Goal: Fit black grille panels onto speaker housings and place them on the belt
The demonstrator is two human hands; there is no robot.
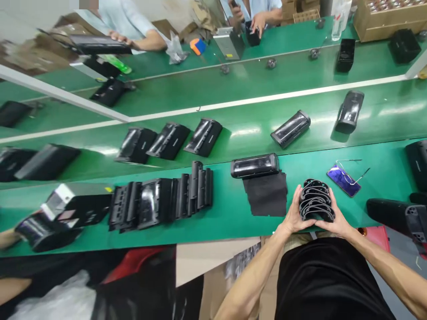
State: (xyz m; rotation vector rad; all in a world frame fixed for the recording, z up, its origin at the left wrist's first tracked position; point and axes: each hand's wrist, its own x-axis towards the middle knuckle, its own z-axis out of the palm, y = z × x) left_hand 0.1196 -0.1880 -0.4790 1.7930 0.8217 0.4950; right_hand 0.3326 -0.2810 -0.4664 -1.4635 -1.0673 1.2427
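Between my two hands is a stack of black curved plastic pieces [316, 200], their curved end edges facing up. My left hand [295, 215] is closed on the stack's left side. On the opposite side my right hand [339, 221] grips it, and the two thumbs nearly meet at the near edge. The stack is at the table's front edge, close to my body. Just left of it lies a black cloth-like sheet [267, 195], with a black rounded casing [255, 166] along its far edge. A phone [343, 180] with eyeglasses [350, 178] over it is to the right.
A row of similar black pieces [163, 200] stands on the green table [227, 222] to the left. Several casings [203, 137] sit on the green belt beyond. A co-worker's hand [8, 238] is at far left; other people work across. A black casing [396, 213] juts in at right.
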